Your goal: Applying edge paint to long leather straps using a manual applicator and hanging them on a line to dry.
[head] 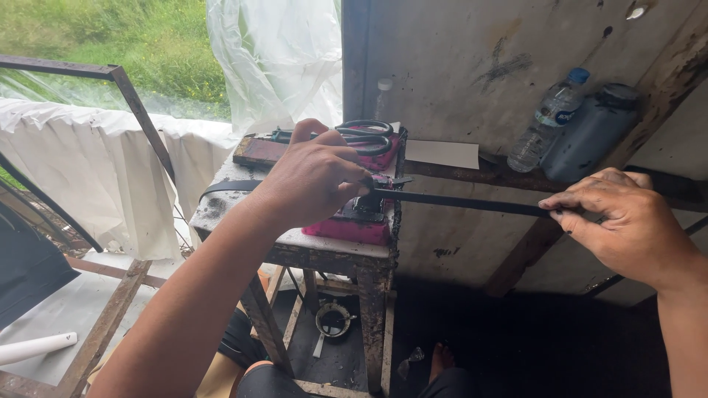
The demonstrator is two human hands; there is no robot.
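Step in hand: a long black strap is stretched level between both hands across a small worn stand, so by my reading the strap is being fed or positioned at the stand.
Left hand: clenched around the strap, fingertips pinching it just above a dark block on a pink pad; the strap's far end trails off toward 9 o'clock over the stand top.
Right hand: at 3 o'clock of the stand, thumb and forefinger pinching the strap's free end, other fingers curled loosely.
Strap position: taut, running from 9 to 3 o'clock, passing over the pink pad.
Nearby: black-handled scissors at 12 o'clock of the left hand; a clear plastic bottle and a dark jug lean on the wall ledge at 1 o'clock.
Next move calls for: keeping tension even while the left fingers guide the strap squarely at the block, likely.
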